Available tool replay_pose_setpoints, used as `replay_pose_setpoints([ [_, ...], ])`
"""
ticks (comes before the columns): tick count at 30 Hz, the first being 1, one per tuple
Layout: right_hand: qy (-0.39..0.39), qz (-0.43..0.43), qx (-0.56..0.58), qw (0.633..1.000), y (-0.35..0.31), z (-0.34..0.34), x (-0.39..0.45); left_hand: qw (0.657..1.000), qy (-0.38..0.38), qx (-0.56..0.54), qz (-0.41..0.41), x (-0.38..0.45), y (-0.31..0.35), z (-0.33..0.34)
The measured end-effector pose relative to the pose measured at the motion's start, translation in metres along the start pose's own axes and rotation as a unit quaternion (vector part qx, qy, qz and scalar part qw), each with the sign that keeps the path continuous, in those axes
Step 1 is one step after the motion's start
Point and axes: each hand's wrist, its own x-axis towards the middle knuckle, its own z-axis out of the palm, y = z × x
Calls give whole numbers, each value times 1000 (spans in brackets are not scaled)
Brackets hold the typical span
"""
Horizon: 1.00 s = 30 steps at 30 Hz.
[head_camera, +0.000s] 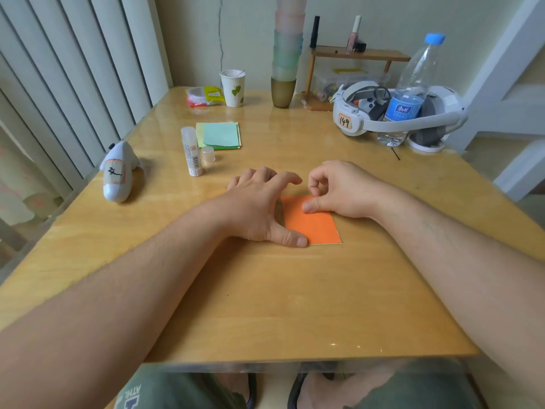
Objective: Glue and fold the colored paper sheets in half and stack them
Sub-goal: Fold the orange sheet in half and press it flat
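A folded orange paper (312, 224) lies flat on the wooden table (265, 305) in front of me. My left hand (259, 208) lies over its left edge, fingers spread, thumb pressing the near left corner. My right hand (339, 190) presses its thumb on the paper's far right part, the other fingers loosely curled and holding nothing. A small stack of green and yellow sheets (219, 135) lies further back on the left. Beside the stack a white glue stick (191, 152) lies uncapped, its clear cap (208, 154) standing next to it.
A white plush toy (118, 172) lies at the left edge. At the back stand a paper cup (233, 87), a snack packet (205, 96), a stack of tumblers (286, 63), a small wooden shelf (356, 56), a white headset (395, 113) and a water bottle (410, 90).
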Motion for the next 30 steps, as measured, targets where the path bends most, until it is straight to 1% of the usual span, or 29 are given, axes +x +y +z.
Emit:
replay_pose_setpoints([
  [3, 26, 12, 7, 1000, 2, 2, 8, 1000, 0, 0, -1, -1, 0, -1],
  [7, 91, 32, 13, 995, 4, 11, 16, 1000, 6, 0, 6, -1, -1, 1],
  [11, 167, 46, 60, 983, 4, 18, 11, 997, 0, -83, 4, -1, -11, -5],
  [12, 163, 45, 58, 984, 3, 18, 7, 996, -1, -92, 2, -1, -13, -6],
  [16, 99, 24, 39, 994, -3, 19, -19, 997, -15, -76, 5, -1, -14, -9],
  [21, 14, -28, 13, 999, -16, 14, -45, 997, -29, -77, 12, -2, -17, -11],
  [25, -32, -30, -5, 999, -27, 7, -52, 996, -37, -82, 18, -2, -17, -11],
  [28, -29, -29, 30, 999, -28, 9, -44, 990, -43, -130, 29, -3, -21, -12],
  [30, -13, -25, 26, 999, -27, 12, -36, 978, -35, -204, 21, -3, -25, -14],
])
